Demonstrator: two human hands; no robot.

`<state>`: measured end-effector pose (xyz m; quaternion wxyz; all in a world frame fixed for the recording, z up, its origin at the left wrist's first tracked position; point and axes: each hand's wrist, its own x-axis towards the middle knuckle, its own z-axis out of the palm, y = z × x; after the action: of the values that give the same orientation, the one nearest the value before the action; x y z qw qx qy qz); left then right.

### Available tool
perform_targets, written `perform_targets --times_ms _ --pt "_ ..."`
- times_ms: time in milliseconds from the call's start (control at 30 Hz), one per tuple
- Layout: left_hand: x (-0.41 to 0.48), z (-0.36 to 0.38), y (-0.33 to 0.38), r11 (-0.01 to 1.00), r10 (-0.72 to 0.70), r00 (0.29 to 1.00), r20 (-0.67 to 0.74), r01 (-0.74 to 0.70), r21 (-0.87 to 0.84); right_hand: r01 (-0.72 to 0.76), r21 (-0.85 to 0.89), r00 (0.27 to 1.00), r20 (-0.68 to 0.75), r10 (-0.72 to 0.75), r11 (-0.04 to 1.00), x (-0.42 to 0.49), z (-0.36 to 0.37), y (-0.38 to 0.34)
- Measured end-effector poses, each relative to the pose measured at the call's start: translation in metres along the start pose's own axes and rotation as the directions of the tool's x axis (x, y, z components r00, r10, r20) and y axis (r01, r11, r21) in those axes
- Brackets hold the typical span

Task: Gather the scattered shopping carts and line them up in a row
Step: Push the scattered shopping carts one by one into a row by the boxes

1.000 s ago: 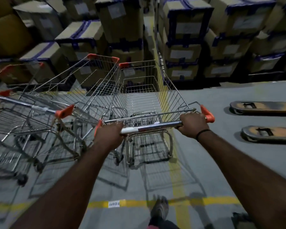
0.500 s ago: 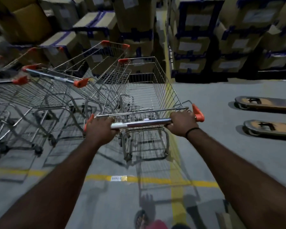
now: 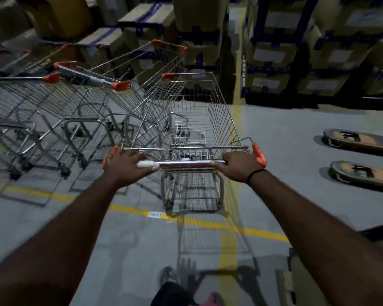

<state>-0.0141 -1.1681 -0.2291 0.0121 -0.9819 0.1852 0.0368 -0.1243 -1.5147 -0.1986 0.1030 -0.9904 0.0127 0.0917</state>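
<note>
A wire shopping cart [image 3: 210, 120] with orange corner caps stands straight ahead of me, its chrome handle [image 3: 184, 164] across the middle of the view. My left hand [image 3: 126, 165] grips the handle's left end and my right hand [image 3: 238, 165] grips its right end. Just left of it stands a second cart [image 3: 128, 85] with its basket almost touching mine. Further left another cart [image 3: 20, 85] runs off the frame edge. All are empty.
Stacked cardboard boxes [image 3: 274, 51] on pallets wall off the far side. Two pallet-jack forks [image 3: 360, 142] lie on the grey floor at the right. Yellow floor lines [image 3: 208, 224] cross under the cart. My feet show at the bottom edge.
The cart in my hands has rolled back and right, away from the boxes, drawing level beside the other carts. Both hands have kept their grip on the handle.
</note>
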Motion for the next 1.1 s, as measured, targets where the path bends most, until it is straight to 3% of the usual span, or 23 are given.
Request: perform_targets --times_ms 167,1100 --pt "-0.024 -0.008 0.002 0.996 0.002 1.0 0.012 0.0 -0.09 -0.01 0.027 1.0 -0.018 0.01 1.0 -0.023 0.01 -0.011" --pt "-0.037 -0.007 -0.04 0.988 0.15 0.988 0.027 -0.15 -0.023 -0.143 0.063 0.98 -0.128 0.15 0.988 -0.061 0.043 -0.066"
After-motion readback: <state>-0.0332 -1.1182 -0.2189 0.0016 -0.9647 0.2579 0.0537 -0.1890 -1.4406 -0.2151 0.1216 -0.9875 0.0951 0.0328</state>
